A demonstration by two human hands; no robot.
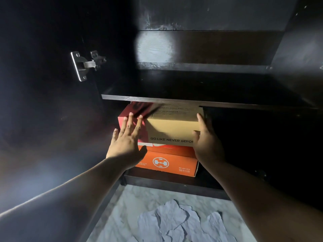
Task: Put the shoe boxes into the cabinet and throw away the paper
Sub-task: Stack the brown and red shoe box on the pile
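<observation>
A tan and red shoe box (pixel 172 128) with black lettering sits on top of an orange shoe box (pixel 167 163) on the bottom shelf of the dark cabinet (pixel 174 182). My left hand (pixel 126 138) presses flat, fingers straight, against the top box's red left side. My right hand (pixel 207 142) lies against the box's right front corner with the thumb on its front face. White crumpled paper (pixel 180 222) lies on the pale floor in front of the cabinet.
A dark shelf (pixel 192 101) runs just above the top box. The open cabinet door (pixel 43 102) stands at the left with a metal hinge (pixel 83 64). The cabinet's right half is in deep shadow.
</observation>
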